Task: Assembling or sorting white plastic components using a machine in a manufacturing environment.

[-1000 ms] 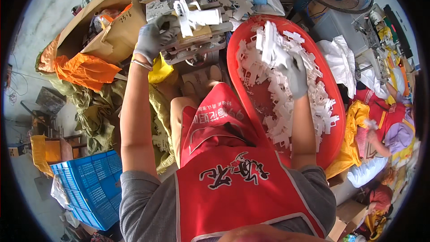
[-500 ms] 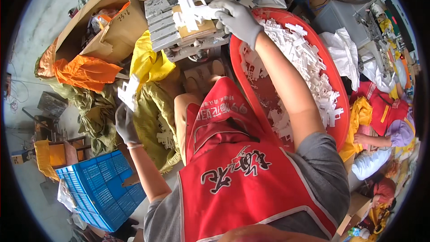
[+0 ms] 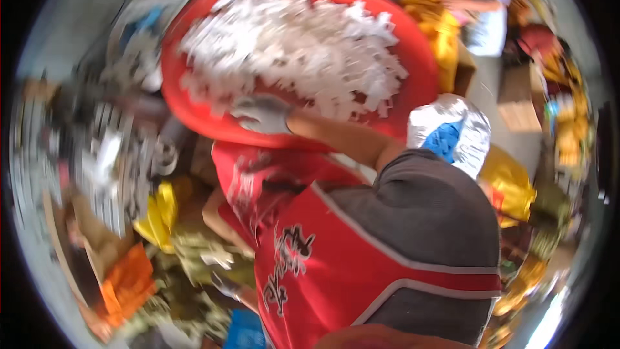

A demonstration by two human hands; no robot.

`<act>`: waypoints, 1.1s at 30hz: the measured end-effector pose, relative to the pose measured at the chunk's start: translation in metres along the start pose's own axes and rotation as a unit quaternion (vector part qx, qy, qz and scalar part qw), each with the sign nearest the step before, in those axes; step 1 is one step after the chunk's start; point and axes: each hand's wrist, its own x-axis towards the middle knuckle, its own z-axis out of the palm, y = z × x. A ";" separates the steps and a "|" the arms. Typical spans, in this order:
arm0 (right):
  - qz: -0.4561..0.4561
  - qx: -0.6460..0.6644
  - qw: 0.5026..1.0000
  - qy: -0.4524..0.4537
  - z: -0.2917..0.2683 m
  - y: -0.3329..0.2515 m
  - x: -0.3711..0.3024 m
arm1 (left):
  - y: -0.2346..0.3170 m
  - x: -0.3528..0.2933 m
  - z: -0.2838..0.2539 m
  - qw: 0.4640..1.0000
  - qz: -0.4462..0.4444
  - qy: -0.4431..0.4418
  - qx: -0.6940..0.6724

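Observation:
My right hand (image 3: 263,115), in a grey glove, reaches into the near side of a large red tub (image 3: 423,58). Its fingers look spread and I see nothing in them, though motion softens them. A heap of white plastic pieces (image 3: 290,39) fills much of that tub. Down at the lower left, my left hand (image 3: 227,285), also gloved, is partly hidden by my red apron (image 3: 336,258). A white plastic piece (image 3: 218,258) shows just beyond its fingers, over an olive woven sack (image 3: 200,245). Blur hides whether the hand touches the piece.
A metal machine bed (image 3: 110,187) with a white piece (image 3: 108,155) on it stands at left. Near it are a yellow bag (image 3: 157,216), a cardboard box (image 3: 97,232), orange cloth (image 3: 129,281) and a blue crate (image 3: 245,329). A silver bag (image 3: 478,129) lies right; a co-worker's arm (image 3: 475,4) shows beyond.
The view has swung right, toward the tub. My right hand has left the white piece on the machine bed and come down into the tub. My left hand is lower, beside the sack.

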 end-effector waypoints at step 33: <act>0.539 0.007 0.842 0.020 -0.018 0.105 -0.109 | 0.103 0.019 0.205 0.963 0.066 -0.235 0.114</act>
